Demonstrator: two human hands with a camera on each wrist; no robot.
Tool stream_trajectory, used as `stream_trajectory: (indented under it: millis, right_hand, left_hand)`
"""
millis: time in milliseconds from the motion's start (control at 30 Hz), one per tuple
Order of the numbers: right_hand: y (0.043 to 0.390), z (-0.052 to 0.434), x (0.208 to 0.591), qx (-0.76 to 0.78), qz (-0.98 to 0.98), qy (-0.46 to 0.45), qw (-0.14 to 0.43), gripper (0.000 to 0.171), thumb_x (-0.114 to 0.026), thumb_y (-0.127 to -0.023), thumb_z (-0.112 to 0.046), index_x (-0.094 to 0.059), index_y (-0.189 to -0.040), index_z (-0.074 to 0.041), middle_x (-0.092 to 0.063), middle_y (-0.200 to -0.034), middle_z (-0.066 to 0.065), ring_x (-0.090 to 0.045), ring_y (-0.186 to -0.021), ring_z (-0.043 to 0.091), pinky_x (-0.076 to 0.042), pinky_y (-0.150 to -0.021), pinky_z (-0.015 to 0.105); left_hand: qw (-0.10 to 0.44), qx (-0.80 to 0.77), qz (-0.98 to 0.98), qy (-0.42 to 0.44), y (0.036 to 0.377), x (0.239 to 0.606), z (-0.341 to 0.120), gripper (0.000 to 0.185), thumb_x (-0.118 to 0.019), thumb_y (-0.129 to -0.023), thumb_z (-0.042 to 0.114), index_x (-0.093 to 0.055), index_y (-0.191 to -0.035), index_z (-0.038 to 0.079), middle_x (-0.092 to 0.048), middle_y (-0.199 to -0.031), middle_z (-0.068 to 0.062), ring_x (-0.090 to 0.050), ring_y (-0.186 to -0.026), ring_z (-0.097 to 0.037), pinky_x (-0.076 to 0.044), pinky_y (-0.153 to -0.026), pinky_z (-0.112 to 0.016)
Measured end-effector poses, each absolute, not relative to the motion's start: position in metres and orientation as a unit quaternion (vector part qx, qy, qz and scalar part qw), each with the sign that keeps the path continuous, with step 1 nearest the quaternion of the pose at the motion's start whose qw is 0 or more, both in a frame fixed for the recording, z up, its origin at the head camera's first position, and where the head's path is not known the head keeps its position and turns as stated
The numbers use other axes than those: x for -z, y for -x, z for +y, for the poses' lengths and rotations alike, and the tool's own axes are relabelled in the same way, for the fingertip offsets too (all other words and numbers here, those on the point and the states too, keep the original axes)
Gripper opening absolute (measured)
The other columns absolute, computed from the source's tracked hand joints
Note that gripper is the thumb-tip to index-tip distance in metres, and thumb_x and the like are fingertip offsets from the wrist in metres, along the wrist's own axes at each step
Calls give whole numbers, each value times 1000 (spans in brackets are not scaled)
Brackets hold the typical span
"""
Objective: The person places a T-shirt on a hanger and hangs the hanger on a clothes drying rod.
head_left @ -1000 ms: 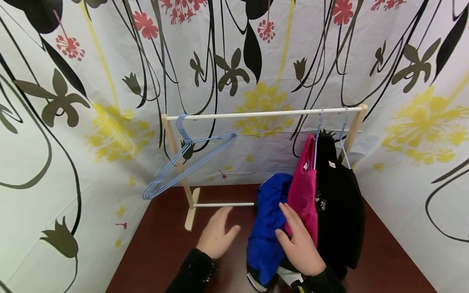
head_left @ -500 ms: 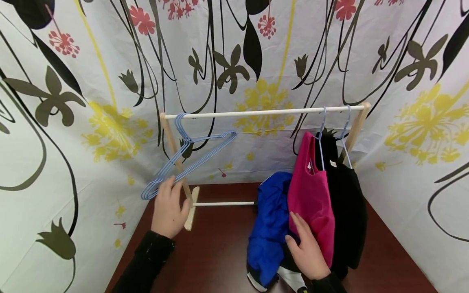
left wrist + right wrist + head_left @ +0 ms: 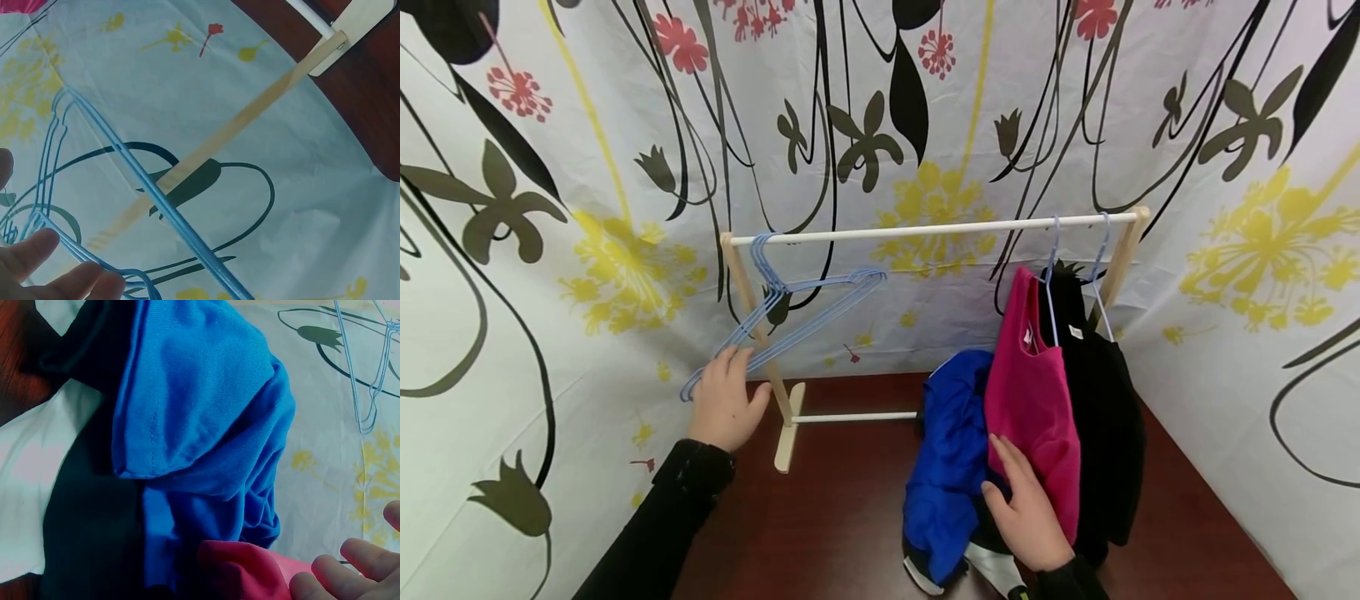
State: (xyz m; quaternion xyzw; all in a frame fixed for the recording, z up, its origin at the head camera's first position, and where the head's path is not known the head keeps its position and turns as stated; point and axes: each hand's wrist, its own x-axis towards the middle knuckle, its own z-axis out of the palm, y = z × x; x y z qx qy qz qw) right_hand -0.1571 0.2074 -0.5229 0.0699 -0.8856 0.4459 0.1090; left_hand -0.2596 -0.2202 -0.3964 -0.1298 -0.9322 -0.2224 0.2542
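Observation:
At the left end of the rack, several light blue wire hangers [image 3: 775,289] hang bunched together. My left hand [image 3: 726,404] is at their near lower corner, fingers extended and thumb apart. In the left wrist view its fingertips [image 3: 44,240] lie against or right beside the hanger wires [image 3: 206,255]; contact is hard to tell. My right hand [image 3: 1030,512] is in front of the hanging pink sleeveless garment [image 3: 1033,400], fingers fairly straight and gripping nothing. Just left of it lies a crumpled blue garment [image 3: 947,467] with black and white parts.
A wooden rack with a white top rail [image 3: 925,232] stands on the dark red-brown table [image 3: 820,517]. A black garment [image 3: 1108,417] hangs at its right end behind the pink one. Flower-patterned cloth [image 3: 865,100] surrounds the table at the back and sides.
My left hand has moved left and up from mid-table to the hangers. My right hand has shifted slightly right and down, and the pink garment has turned to show more of its front.

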Motion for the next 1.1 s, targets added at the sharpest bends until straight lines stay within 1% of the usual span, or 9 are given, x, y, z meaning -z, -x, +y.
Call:
stream_trajectory:
  millis: [200,333,500,600,667,767,867,1000,1100]
  right_hand:
    - [155,208,522,-447,-886,-64,108,64,-59,-103,-18,-29,-160,-18,-26,-161,20,-28,-146,39,-32,-108,63]
    - [154,208,523,-448,-885,-66,112,64,-60,-103,-17,-31,-159,-18,-28,-160,20,-29,-146,38,-32,-109,62]
    - [152,207,521,-453,-882,-67,111,63,-60,-103,-18,-32,-159,-19,-30,-160,18,-29,-146,37,-32,-109,62]
    - [153,207,520,-451,-883,-68,113,62,-60,-102,-17,-33,-158,-19,-31,-159,18,-31,-145,36,-32,-109,61]
    - [153,207,520,-449,-884,-68,115,62,-61,-102,-16,-34,-158,-19,-31,-159,18,-31,-145,36,-32,-109,60]
    - [153,206,519,-449,-884,-67,108,61,-60,-103,-17,-34,-158,-19,-30,-160,17,-31,-146,36,-32,-110,60]
    - [153,205,518,-452,-883,-66,105,59,-59,-103,-17,-35,-157,-18,-30,-160,16,-31,-146,35,-32,-110,59]
    - [153,205,518,-454,-882,-64,110,53,-58,-103,-15,-41,-154,-16,-34,-159,15,-34,-144,34,-33,-110,59]
    - [152,205,518,-452,-882,-62,114,49,-57,-104,-14,-45,-151,-14,-36,-157,15,-37,-143,33,-36,-108,58]
  left_hand:
    - [243,232,-933,127,270,388,-227,55,-63,-98,22,-46,-145,0,-44,-144,-29,-40,-131,-51,-32,-98,-72]
    - [226,247,-934,126,273,384,-229,55,-61,-99,23,-44,-146,-1,-47,-138,-30,-43,-127,-50,-36,-97,-68]
    - [176,263,-942,111,273,381,-226,57,-56,-103,23,-37,-150,-2,-49,-133,-29,-52,-117,-47,-44,-90,-61]
    - [146,263,-949,95,273,380,-221,55,-49,-105,22,-33,-152,-3,-51,-133,-28,-56,-115,-46,-46,-88,-61]
    - [130,262,-952,86,273,379,-219,53,-45,-107,22,-32,-151,-2,-55,-131,-26,-60,-109,-44,-47,-85,-59]
    - [103,266,-955,76,274,377,-217,47,-42,-107,21,-34,-149,0,-59,-130,-25,-64,-100,-38,-49,-79,-54]
    - [65,276,-956,76,275,375,-218,37,-39,-108,19,-37,-141,3,-63,-119,-24,-64,-83,-32,-48,-68,-45]
    - [17,314,-945,95,277,372,-220,26,-34,-103,5,-37,-129,2,-63,-109,-21,-65,-82,-28,-47,-66,-39]
    - [-20,359,-926,115,278,371,-218,26,-33,-99,-3,-35,-124,0,-60,-112,-22,-66,-88,-28,-49,-71,-38]
